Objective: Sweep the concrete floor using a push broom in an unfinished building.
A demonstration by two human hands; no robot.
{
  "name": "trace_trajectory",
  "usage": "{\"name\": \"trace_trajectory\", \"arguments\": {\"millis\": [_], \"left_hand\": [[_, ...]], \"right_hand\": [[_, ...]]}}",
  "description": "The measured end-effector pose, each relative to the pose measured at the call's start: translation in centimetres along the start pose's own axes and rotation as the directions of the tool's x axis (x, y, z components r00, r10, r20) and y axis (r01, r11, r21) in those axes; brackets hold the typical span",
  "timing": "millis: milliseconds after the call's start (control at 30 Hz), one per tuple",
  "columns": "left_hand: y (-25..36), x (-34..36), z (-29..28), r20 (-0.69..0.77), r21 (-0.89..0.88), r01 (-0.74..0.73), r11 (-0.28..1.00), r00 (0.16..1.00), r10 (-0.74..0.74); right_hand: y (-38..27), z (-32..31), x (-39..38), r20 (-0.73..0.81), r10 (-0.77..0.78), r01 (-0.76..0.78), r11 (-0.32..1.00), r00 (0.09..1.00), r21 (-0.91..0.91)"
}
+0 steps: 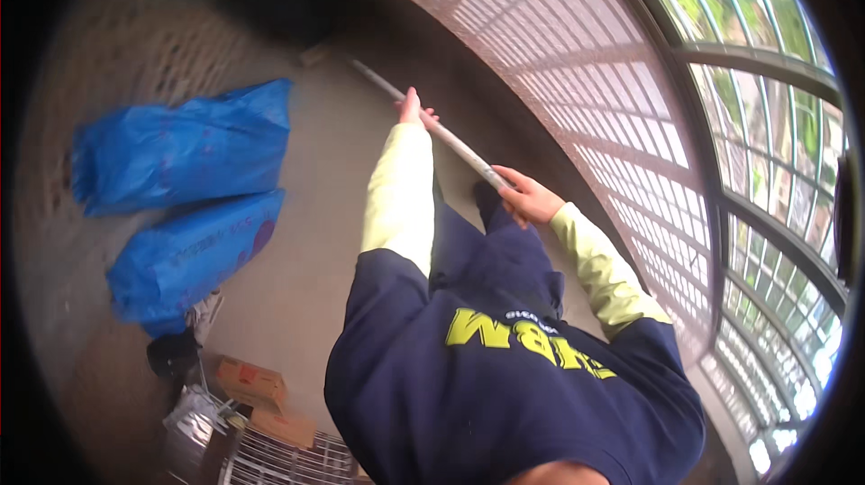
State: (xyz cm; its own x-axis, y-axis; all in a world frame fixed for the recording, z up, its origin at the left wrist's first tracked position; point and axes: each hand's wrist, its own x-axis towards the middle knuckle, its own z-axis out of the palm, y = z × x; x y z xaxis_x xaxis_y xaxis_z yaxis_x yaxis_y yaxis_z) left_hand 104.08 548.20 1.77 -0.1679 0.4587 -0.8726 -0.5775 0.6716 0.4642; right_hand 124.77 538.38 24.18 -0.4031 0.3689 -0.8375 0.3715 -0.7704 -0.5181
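Pole point(464, 153) was up in both hands, slanting over the floor point(311, 269) from the right hand toward the upper edge. Left hand point(413, 109): fingers curled round the pole partway along, thumb lying on it, no visible gap. Right hand point(532, 196): fingers bent loosely closed round the near end. Progress, as judged: taking hold was done, setting the pole down wasn't — how much of the work was left, couldn't tell. Far end ran up to a dark patch; whatever it met there was too dim to read.

Room: widest bare strip of floor lay between the pole and the two blue sacks point(185, 147) near the floor's left edge. Right edge was tighter — barred-light wall point(622, 115) ran along it, near the right hand, likely limiting swing that way. Cartons point(252, 384) and a wire rack point(288, 462) crowded the lower left corner.
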Motion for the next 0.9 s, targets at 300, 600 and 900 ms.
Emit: {"name": "trace_trajectory", "arguments": {"millis": [300,600,900], "left_hand": [[-8.2,4.3,2.4,-0.147,0.198,0.148,0.969,0.982,-0.120],[-47.7,-28.8,7.2,-0.196,0.620,0.375,0.689,0.925,-0.326],[-55.0,-41.3,1.7,0.038,0.506,0.621,0.598,0.677,-0.735]], "right_hand": [[6.2,1.1,5.4,0.151,0.107,-0.174,0.260,0.983,0.950],[35.6,3.7,-29.3,0.065,0.316,0.028,-0.281,0.947,0.959],[39.2,11.2,-41.3,-0.192,0.487,0.124,0.168,0.852,0.978]]}}
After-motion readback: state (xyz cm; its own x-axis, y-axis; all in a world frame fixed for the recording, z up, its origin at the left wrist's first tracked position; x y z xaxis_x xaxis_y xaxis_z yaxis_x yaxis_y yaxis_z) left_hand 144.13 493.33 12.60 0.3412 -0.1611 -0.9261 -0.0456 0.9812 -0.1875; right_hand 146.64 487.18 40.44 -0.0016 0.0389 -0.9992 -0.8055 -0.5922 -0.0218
